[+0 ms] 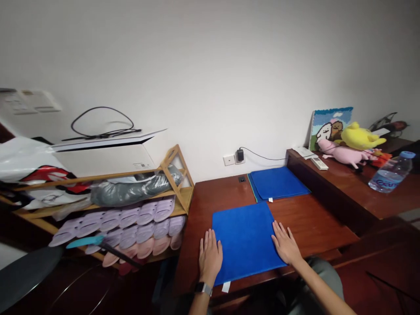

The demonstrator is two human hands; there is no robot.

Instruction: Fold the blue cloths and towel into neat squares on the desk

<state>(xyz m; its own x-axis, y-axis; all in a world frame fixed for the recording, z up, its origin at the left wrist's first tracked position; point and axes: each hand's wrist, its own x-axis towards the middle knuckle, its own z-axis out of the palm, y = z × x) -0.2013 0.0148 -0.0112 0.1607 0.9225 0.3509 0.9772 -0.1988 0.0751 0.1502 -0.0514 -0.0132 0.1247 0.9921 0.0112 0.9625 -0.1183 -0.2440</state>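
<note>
A square blue cloth [246, 243] lies flat on the brown wooden desk [210, 192], with a white tag poking out at its near left edge. My left hand [210, 256] rests flat along the cloth's left edge, fingers stretched forward. At the right edge, my right hand [286, 242] lies palm down with its fingers out, fingertips touching the cloth's border. Neither hand grips anything. Farther back on the desk sits a folded blue cloth stack [278, 182], a green edge showing on its left and a small white tag at its front.
To the left stands a wooden rack [183, 197] with several purple slippers [147, 213] and a white box [108, 157] on top. On the raised right surface are a water bottle [392, 173], plush toys [361, 136] and a remote [319, 163]. A black plug [240, 155] sits in the wall socket.
</note>
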